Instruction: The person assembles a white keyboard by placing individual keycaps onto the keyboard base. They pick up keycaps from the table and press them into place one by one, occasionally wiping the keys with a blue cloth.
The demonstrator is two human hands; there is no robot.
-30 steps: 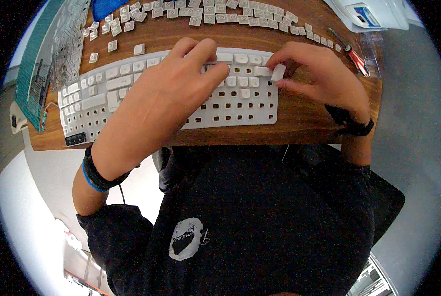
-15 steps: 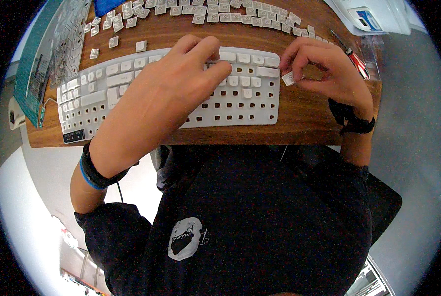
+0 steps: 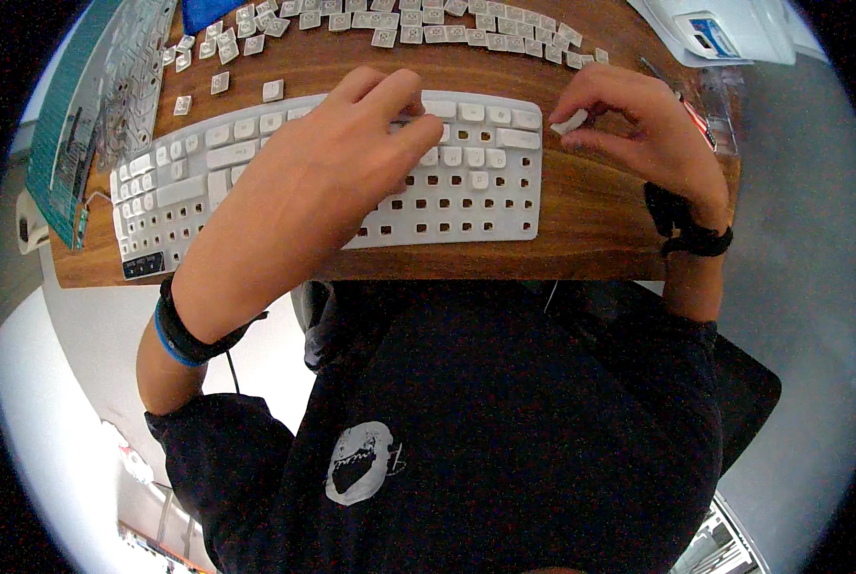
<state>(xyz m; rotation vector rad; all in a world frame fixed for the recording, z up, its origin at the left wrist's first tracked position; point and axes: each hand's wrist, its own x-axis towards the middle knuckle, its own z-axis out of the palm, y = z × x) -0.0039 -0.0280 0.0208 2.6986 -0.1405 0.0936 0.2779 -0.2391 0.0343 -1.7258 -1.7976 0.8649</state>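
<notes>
A white keyboard [image 3: 303, 199] lies near the table's front edge, with white keycaps fitted along its far rows and bare square sockets in the nearer rows. Across its middle rests my left hand [image 3: 342, 153], bent over the keys. Its thumb and forefinger stand apart, and its other fingers are hidden under the hand. Just past the keyboard's right end, my right hand [image 3: 638, 124] pinches a loose white keycap [image 3: 569, 123] between thumb and fingertips, turned edge-on and held clear of the sockets.
Several rows of loose keycaps [image 3: 411, 34] spread along the table's far side. At left stand a green mat [image 3: 74, 134] and a clear plastic tray [image 3: 138, 96]. A red-handled tool [image 3: 700, 129] lies beyond my right hand, near a white container [image 3: 734, 29].
My right hand has lifted slightly up and away, its fingers rotating the keycap from face-up to edge-on. My left hand stays in nearly the same place on the keyboard.
</notes>
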